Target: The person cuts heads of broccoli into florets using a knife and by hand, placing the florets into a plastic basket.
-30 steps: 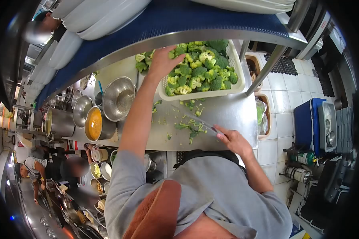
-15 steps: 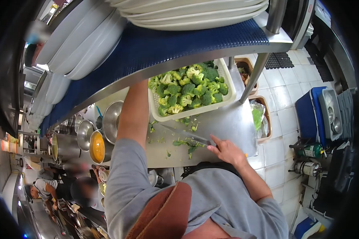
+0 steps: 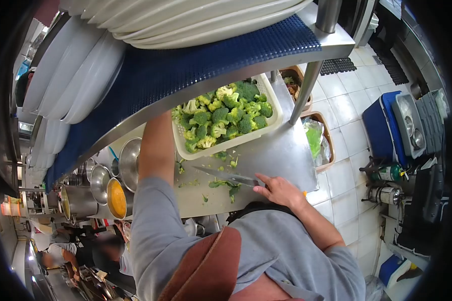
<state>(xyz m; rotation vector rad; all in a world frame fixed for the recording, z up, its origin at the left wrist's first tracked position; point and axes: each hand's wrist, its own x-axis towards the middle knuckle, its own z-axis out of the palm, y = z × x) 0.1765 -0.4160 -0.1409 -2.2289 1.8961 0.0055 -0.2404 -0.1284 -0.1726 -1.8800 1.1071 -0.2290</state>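
My right hand (image 3: 277, 189) is closed on a knife (image 3: 233, 177), whose blade points left just above the steel counter (image 3: 291, 155). Under and around the blade lie broccoli scraps (image 3: 231, 188). A white perforated basket (image 3: 274, 120) full of broccoli florets (image 3: 221, 118) stands behind them, partly beneath the shelf. My left forearm reaches up beside the basket's left side; the shelf edge hides my left hand and anything in it.
Overhead, a shelf with a blue mat (image 3: 186, 67) bears white plates (image 3: 206, 22). Steel bowls (image 3: 100, 183) and a pot of orange liquid (image 3: 117, 198) stand at left. Bins (image 3: 327, 135) are beyond the counter's right end. A person (image 3: 65, 256) works at lower left.
My left hand has gone from the basket's left edge to out of sight beneath the shelf. The view has shifted, with more shelf and plates showing. My right hand still holds the knife.
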